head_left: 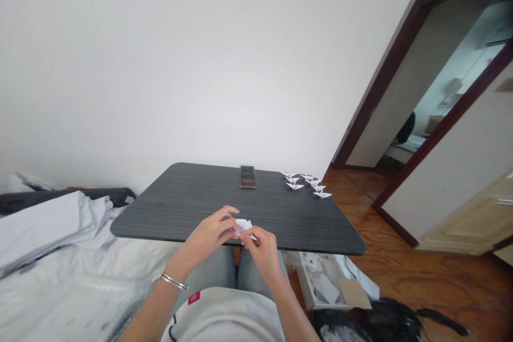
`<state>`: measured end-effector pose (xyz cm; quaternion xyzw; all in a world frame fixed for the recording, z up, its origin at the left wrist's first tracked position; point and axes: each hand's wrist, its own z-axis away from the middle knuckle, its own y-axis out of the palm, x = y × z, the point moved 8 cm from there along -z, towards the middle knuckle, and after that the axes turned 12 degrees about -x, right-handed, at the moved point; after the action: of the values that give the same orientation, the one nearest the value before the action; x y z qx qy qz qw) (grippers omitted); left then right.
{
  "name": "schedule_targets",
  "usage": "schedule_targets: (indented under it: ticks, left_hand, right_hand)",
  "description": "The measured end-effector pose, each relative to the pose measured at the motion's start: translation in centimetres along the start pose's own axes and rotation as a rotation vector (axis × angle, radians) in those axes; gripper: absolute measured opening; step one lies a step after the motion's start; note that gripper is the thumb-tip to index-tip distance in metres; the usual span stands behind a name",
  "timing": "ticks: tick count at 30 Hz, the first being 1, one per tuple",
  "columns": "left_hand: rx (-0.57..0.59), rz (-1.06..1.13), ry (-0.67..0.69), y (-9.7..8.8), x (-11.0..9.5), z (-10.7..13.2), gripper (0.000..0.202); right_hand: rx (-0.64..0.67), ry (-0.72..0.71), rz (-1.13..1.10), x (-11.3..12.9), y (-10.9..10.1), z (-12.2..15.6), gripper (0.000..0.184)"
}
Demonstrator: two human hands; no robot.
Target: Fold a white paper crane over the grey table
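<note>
Between my two hands is a small piece of folded white paper [242,225], held over the near edge of the dark table [192,192]. My left hand [214,228] pinches its left side, with a silver bracelet [173,281] on that wrist. My right hand [260,248] grips the paper's right side between thumb and fingers. Part of the paper is covered by the fingers. At the table's far right stand several white folded paper cranes [295,186], grouped in two rows. A phone [247,177] lies at the back middle of the table.
White paper sheets [44,224] are piled on the left. Below the table's right side, an open box [320,286] holds paper scraps, beside a black plastic bag [388,320]. A white wall [240,64] rises behind the table; a doorway with a dark red frame [385,59] is at right.
</note>
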<state>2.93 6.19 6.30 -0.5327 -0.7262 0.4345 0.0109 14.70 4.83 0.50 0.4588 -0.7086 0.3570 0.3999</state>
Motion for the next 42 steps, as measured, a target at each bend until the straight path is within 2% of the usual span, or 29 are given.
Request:
schedule_targets:
  ticks: [8,17,25,30,32,36,42]
  left_hand:
    - [-0.01,0.013,0.002,0.2,0.5,0.0,0.018]
    - [-0.112,0.01,-0.073,0.2,0.1,-0.2,0.016]
    - [-0.223,0.087,-0.151,0.4,0.3,0.2,0.012]
    - [-0.256,0.12,-0.208,0.6,0.9,0.5,0.04]
    - [-0.26,0.105,-0.203,0.6,0.9,0.5,0.044]
    - [-0.245,0.088,-0.253,0.8,1.3,0.4,0.034]
    - [-0.241,0.296,-0.403,1.6,2.4,0.6,0.028]
  right_hand:
    - [-0.023,-0.056,0.0,0.7,-0.3,0.1,0.022]
    - [-0.082,0.08,-0.139,0.3,-0.4,0.2,0.018]
    - [-0.07,0.099,-0.218,0.4,-0.2,0.2,0.014]
    - [-0.037,0.13,-0.313,0.3,0.3,0.3,0.017]
    - [-0.017,0.138,-0.351,0.3,0.5,0.4,0.019]
    - [0.015,0.159,-0.398,0.1,0.9,0.4,0.017]
    - [0.031,0.187,-0.458,0.2,0.9,0.4,0.015]
